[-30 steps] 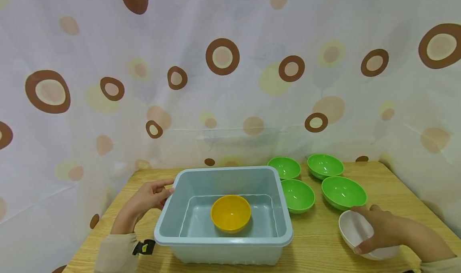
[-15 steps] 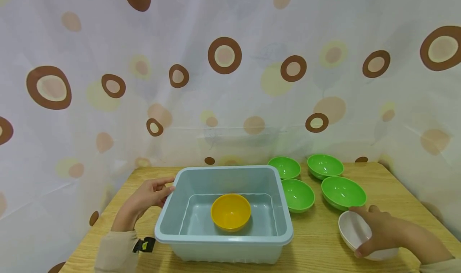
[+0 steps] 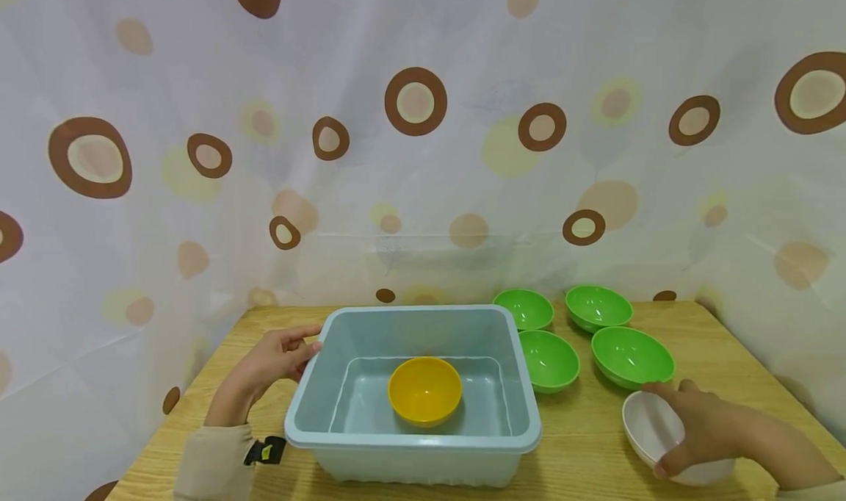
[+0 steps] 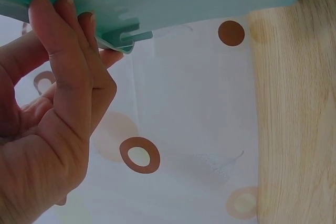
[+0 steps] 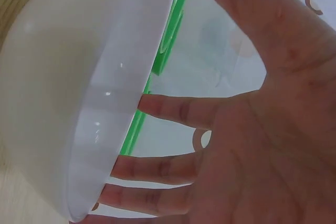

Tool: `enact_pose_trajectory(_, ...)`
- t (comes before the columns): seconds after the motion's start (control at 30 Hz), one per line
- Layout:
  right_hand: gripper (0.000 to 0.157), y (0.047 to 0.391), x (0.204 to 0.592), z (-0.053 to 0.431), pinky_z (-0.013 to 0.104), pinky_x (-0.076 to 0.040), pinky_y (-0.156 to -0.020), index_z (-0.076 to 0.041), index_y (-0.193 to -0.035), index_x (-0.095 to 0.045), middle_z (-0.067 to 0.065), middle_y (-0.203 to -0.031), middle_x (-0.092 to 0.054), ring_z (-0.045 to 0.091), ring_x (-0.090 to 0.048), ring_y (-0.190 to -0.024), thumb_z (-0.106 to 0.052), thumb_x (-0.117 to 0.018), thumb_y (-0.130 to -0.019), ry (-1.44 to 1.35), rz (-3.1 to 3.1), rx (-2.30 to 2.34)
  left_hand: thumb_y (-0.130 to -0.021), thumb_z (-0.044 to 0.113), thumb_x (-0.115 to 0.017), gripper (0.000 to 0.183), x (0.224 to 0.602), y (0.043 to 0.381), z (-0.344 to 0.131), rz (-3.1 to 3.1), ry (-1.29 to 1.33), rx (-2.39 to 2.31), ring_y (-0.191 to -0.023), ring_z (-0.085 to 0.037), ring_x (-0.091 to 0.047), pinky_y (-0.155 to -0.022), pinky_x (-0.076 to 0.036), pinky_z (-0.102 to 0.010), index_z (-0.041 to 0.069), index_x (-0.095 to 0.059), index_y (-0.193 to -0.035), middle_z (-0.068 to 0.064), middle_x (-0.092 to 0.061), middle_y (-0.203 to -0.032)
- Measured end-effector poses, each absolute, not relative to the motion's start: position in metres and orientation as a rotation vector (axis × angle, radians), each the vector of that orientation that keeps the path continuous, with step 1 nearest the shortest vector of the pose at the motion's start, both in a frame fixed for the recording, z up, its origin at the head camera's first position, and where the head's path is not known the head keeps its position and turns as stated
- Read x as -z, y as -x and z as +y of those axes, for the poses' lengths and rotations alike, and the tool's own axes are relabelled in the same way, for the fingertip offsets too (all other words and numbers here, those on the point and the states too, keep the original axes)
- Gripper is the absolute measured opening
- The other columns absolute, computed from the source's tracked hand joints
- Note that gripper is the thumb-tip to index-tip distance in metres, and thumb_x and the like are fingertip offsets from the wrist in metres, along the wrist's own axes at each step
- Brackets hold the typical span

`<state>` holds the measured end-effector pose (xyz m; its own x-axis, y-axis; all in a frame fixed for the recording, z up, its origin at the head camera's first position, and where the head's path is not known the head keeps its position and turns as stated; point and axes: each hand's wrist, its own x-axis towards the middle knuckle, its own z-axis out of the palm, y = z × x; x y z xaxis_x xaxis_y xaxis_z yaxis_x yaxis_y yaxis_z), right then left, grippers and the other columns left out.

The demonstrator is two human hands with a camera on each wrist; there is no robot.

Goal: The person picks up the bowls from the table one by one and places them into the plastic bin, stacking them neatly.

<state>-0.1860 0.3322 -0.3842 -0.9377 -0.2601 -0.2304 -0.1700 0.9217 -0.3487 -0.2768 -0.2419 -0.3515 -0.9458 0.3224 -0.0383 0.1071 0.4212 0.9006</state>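
A pale blue plastic basin (image 3: 416,442) stands on the wooden table with a yellow bowl (image 3: 425,391) inside it. My left hand (image 3: 271,365) holds the basin's left rim, its fingers lying against the outer wall in the left wrist view. Near the table's right front, a white bowl (image 3: 649,424) is under my right hand (image 3: 717,427), which spans it with thumb at the near rim and fingers at the far rim. The right wrist view shows several fingertips meeting the rim of the white bowl (image 5: 47,77). Part of this bowl is hidden by the hand.
Several green bowls (image 3: 631,358) stand at the back right, between the basin and the white bowl and behind it. A spotted curtain (image 3: 423,192) hangs close behind the wooden table (image 3: 581,457) and along its sides.
The head view has shifted slightly. Both hands, the basin and the bowls keep practically the same places.
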Motion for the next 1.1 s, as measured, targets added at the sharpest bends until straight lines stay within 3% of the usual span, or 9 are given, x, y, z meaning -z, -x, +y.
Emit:
enact_pose_trajectory(0.5, 0.095, 0.183, 0.363, 0.328, 0.041, -0.048, -0.062, 0.004, -0.137, -0.039, 0.019, -0.099, -0.047, 0.027, -0.052, -0.082, -0.031, -0.087, -0.063, 0.444, 2.867, 0.509, -0.098, 0.02, -0.058, 0.057, 0.35, 0.276, -0.243, 2.485, -0.375, -1.537, -0.072, -0.023, -0.063, -0.066, -0.056, -0.038, -0.005, -0.037, -0.145, -0.013, -0.059, -0.086)
enact_pose_trajectory(1.1, 0.097, 0.188, 0.324, 0.297, 0.038, -0.047, -0.06, -0.002, -0.137, -0.04, 0.018, -0.104, -0.047, 0.028, -0.05, -0.086, -0.036, -0.089, -0.06, 0.577, 2.956, 0.454, -0.098, 0.021, -0.058, 0.058, 0.351, 0.277, -0.243, 2.46, -0.404, -1.554, -0.071, -0.022, -0.063, -0.066, -0.056, -0.038, -0.006, -0.036, -0.145, -0.012, -0.057, -0.085)
